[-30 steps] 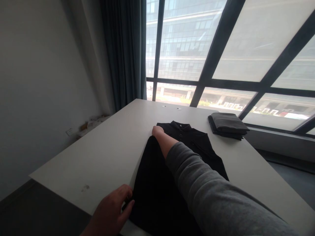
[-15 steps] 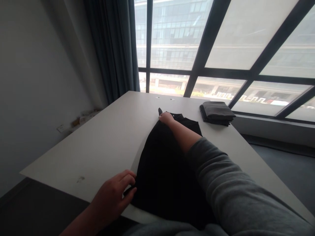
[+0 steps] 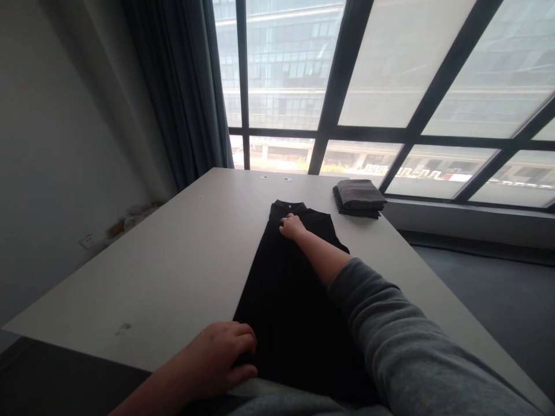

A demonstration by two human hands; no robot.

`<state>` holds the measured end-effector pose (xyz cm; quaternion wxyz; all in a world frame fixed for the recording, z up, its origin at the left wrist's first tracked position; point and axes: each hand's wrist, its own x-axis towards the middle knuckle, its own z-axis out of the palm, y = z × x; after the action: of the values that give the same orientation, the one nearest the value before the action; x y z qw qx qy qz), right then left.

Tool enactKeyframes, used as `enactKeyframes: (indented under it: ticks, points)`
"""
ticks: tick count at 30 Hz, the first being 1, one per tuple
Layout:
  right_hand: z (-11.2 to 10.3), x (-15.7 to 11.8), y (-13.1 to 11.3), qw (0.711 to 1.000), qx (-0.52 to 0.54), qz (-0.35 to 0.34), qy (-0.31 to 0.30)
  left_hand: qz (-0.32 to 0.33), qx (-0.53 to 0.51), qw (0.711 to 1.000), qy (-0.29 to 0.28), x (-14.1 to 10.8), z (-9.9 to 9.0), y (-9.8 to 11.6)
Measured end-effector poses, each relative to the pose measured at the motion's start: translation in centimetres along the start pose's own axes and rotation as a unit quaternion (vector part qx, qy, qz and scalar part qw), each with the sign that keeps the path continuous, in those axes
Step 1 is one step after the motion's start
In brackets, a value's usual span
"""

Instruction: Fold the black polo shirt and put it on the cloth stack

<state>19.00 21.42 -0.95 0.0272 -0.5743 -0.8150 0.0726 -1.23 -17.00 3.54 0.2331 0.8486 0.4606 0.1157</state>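
A black garment (image 3: 286, 294) lies lengthwise on the white table (image 3: 173, 260), its collar end towards the window and its lower end by my body. My left hand (image 3: 229, 352) is at the garment's lower left edge, fingers curled round the cloth. Further up, just below the collar, my right hand (image 3: 291, 225) rests on the garment with its fingers bent and closed on the fabric. My right forearm, in a grey sleeve, crosses over the garment's right side and hides part of it.
A stack of folded dark and grey clothes (image 3: 359, 196) sits at the table's far right. Behind the table are large windows and a dark curtain (image 3: 186, 86). A wall with a socket (image 3: 88, 240) stands to the left.
My right hand has brought the garment's left edge over to the right and now lies below the collar. My left hand has shifted slightly right with the lower edge. The view has turned slightly right.
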Motion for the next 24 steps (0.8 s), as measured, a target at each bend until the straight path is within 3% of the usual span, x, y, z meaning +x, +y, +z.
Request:
enactKeyframes:
  ticks: [5,9,14,19,24]
  points:
    - [1.2,0.6,-0.8,0.999,0.005,0.025,-0.044,0.009,0.062,0.995,0.073,1.6,2.2,-3.4]
    - [2.0,1.3,-0.7,0.996,0.008,0.051,-0.073,0.012,0.140,0.987,0.075,1.9,5.4,-5.7]
    - [2.9,2.1,0.1,0.995,0.012,0.065,-0.075,-0.008,0.149,0.985,0.083,1.3,7.5,-5.5]
    - [3.4,3.6,1.0,0.993,0.028,0.107,-0.048,-0.035,0.136,0.986,0.090,1.5,7.6,-5.0]
    - [3.4,5.3,1.5,0.993,0.033,0.103,-0.045,-0.063,0.134,0.983,0.106,2.7,7.9,-4.9]
